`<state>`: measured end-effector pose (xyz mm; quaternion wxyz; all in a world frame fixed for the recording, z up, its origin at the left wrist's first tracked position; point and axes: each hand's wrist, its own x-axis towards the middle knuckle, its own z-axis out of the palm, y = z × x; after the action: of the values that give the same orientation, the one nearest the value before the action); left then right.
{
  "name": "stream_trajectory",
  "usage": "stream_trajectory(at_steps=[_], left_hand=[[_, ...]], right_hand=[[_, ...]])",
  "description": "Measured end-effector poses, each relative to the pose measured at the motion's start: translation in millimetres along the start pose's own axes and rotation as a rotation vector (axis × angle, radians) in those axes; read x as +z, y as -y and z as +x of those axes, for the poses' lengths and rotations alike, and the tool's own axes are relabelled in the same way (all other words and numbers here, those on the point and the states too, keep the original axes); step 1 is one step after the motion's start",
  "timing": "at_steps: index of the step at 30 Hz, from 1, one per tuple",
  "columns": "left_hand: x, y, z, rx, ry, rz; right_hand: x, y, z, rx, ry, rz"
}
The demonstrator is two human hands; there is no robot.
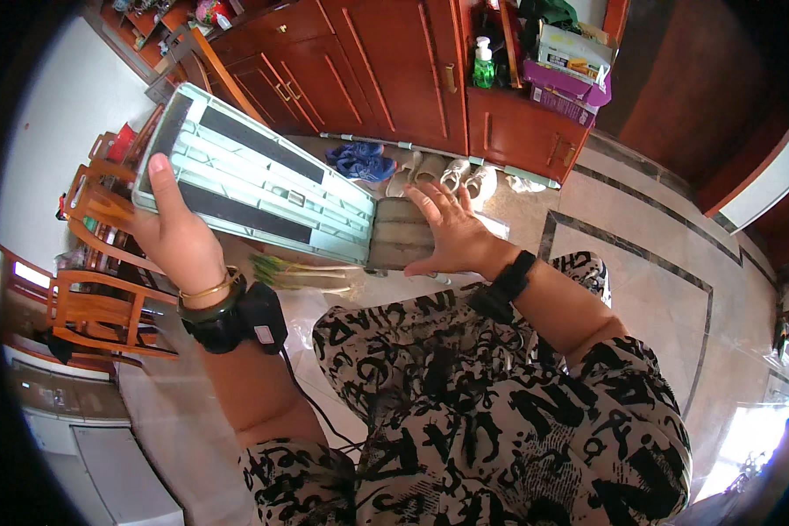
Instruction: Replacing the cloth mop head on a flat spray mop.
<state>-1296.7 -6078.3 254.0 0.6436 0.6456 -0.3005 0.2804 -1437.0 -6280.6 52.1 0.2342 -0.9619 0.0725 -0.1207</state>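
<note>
Far left of frame, I log a wooden chair (96, 296). Next, the left hand (180, 250), clamped on the outer end of a pale-green panel (259, 180), thumb over its face. The panel slants from upper left to centre, ribs and dark strips showing. Below it I note spring onions (311, 273); past its upper edge, blue shoes (361, 164). At centre, a grey padded piece (399, 234) adjoins the panel's right end. The right hand (460, 230) is there, fingers spread apart; from my angle, I can't tell whether they press it. Upper right: green pump bottle (483, 70), purple box (570, 92).
</note>
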Motion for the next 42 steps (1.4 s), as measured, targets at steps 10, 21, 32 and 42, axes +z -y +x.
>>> stream_trajectory(at_steps=[10, 21, 32, 42], left_hand=[[-12, 2, -1, -0.047, 0.012, -0.061], [19, 92, -95, -0.183, 0.517, -0.100], [39, 114, -105, -0.068, 0.544, 0.050], [45, 108, -112, -0.122, 0.513, -0.022]], right_hand=[[-12, 29, 31, -0.244, 0.036, -0.081], [-36, 38, 85, -0.319, 0.094, -0.046], [-55, 64, 96, -0.073, 0.286, -0.073], [-49, 55, 83, -0.153, 0.179, -0.096]])
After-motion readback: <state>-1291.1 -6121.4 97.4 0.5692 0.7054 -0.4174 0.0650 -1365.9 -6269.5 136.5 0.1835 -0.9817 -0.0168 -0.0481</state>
